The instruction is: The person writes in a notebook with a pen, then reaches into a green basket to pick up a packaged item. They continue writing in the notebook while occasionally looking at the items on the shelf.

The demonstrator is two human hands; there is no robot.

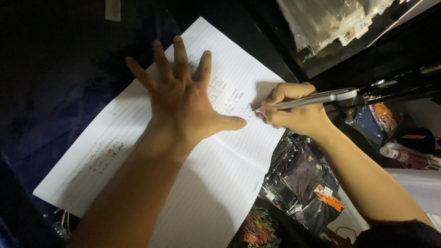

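The left hand (181, 103) lies flat and open, fingers spread toward 12 o'clock, pressing on the lined sheet (220, 183), which stretches across a dark surface (55, 92) from 7 o'clock to 1 o'clock. At 3 o'clock of it, the right hand (294, 112) is clenched around a silver pen (317, 98), tip touching the sheet's right edge just beside the left thumb. Bagged clothes (305, 181) sit at 5 o'clock, and clear bags (330, 20) at 1 o'clock.
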